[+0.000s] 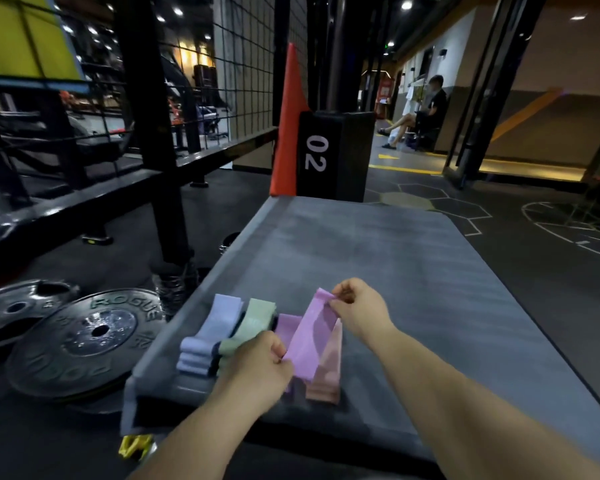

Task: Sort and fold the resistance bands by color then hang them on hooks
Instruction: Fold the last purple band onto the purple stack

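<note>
A pink-purple resistance band (310, 337) is stretched flat between both hands above a grey mat (378, 271). My left hand (257, 368) pinches its near end and my right hand (355, 306) pinches its far end. Under it lie another purple band (286, 329) and a peach band (328, 375). Left of them sit a folded pale green stack (253, 327) and a folded lavender-blue stack (208, 337). No hooks are visible.
Black Rogue weight plates (84, 341) lie on the floor to the left, with a yellow clip (134, 446) near the mat's corner. A black rack (160, 133) stands at the left, a black "02" box (329, 154) and an orange wedge (288, 126) beyond the mat. A person (423, 112) sits far back.
</note>
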